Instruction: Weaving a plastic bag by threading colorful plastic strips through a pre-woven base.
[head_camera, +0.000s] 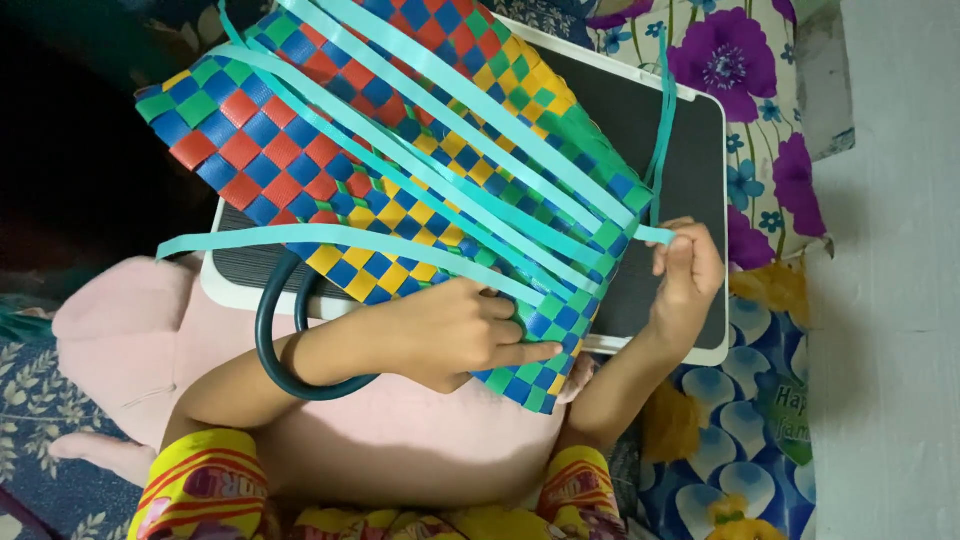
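Woven basket (400, 150) cut off above

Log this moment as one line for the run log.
left hand: pressing on woven basket | right hand: pinching teal strip at basket edge | basket lies on dark board

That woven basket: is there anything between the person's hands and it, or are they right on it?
Nothing visible is in between. The left hand rests flat on the woven basket, forefinger pointing along its weave, with a dark handle looped round the wrist. The right hand pinches a turquoise strip at the basket's edge.
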